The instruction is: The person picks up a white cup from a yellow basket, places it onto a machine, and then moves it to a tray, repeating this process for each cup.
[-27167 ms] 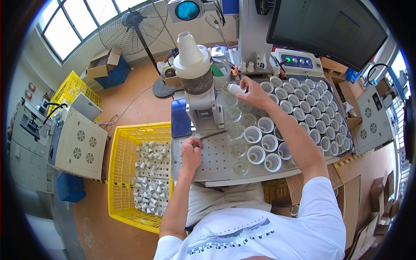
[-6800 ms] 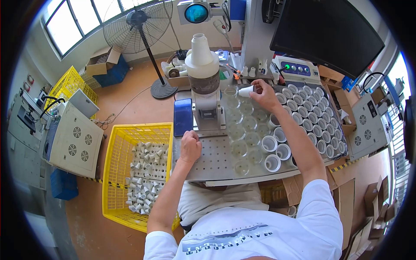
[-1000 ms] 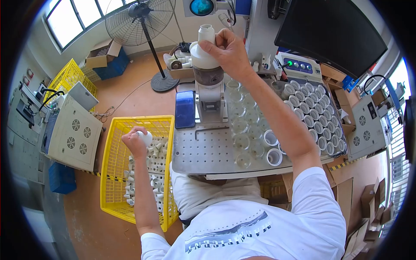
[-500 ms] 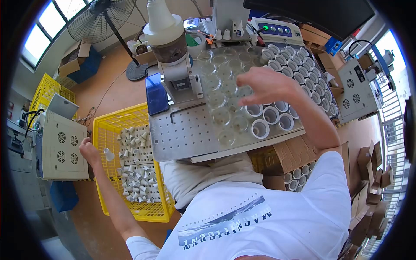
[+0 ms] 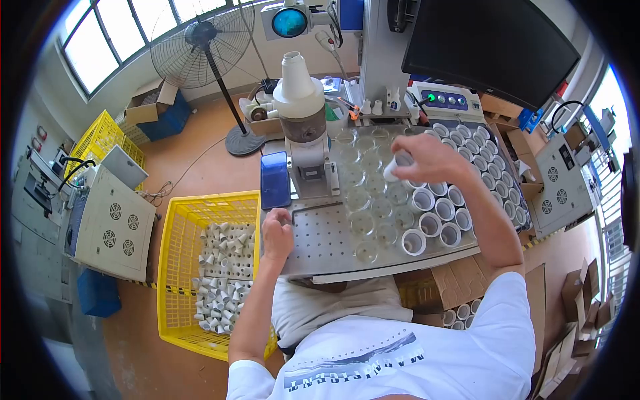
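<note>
My right hand (image 5: pixel 433 159) is pinched around a white cup (image 5: pixel 401 164), held tilted over the clear plastic tray (image 5: pixel 365 220) at the near edge of the rows of white cups (image 5: pixel 430 225). My left hand (image 5: pixel 277 233) is curled closed at the left edge of the perforated metal table (image 5: pixel 313 243), with nothing showing in it. Just beyond it lies a blue flat case (image 5: pixel 275 180). A fixture (image 5: pixel 310 167) stands behind, topped by a white cone-shaped piece (image 5: pixel 297 87). Beside my left forearm, a yellow crate (image 5: pixel 175 267) holds many small white cone-shaped parts (image 5: pixel 220 300).
A control box (image 5: pixel 447 100) with a green light and a dark monitor (image 5: pixel 493 50) stand at the back. Above the fixture hangs a lens head (image 5: pixel 289 23). A standing fan (image 5: pixel 203 40) is behind left. Cardboard boxes (image 5: pixel 560 353) sit on the right floor.
My left hand has come from over the crate to the table edge; the white cone piece falling beside it is gone from the air. My right hand, open before, now grips a cup. The view has tilted up.
</note>
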Demonstrator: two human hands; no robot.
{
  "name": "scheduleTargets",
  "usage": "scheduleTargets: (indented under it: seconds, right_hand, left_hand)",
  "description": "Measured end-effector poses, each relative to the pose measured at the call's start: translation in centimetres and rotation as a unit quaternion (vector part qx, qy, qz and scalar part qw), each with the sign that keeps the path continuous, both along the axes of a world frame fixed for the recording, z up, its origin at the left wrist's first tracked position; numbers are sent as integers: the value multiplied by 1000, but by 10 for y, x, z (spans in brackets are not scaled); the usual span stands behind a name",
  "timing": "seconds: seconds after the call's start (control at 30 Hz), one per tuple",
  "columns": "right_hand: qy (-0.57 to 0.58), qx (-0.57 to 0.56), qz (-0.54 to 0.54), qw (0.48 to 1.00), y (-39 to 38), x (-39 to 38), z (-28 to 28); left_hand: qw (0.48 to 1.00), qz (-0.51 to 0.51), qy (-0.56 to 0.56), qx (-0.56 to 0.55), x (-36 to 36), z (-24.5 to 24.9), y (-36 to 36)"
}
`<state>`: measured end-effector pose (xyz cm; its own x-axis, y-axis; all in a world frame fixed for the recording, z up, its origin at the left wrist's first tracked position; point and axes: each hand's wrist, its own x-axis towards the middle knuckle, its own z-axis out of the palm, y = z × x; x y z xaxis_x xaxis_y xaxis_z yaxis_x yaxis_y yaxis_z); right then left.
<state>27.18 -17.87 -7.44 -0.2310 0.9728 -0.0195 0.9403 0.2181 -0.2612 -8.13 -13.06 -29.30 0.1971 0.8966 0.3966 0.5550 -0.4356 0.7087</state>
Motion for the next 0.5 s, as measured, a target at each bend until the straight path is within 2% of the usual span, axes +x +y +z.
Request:
scheduleTargets:
  seconds: [0.07,0.1,0.17,0.33,0.5]
  right_hand:
    - [151,49,-54,986,34,9,-19]
    - [154,50,-52,985,50,13,-31]
    - [258,31,-120,958,76,21,-61]
    - [332,134,-143,923,107,34,-124]
    - [335,143,-145,920,98,36,-129]
  left_hand:
    - [1000,-12,-20,-14,-3,0,-1]
    - [1000,-9,-17,-12,-4,2,-2]
    - [1000,-15,-11,0,-3,4,-6]
    - [1000,3,2,23,0,3,-8]
    - [1000,4,2,29,3,7,-8]
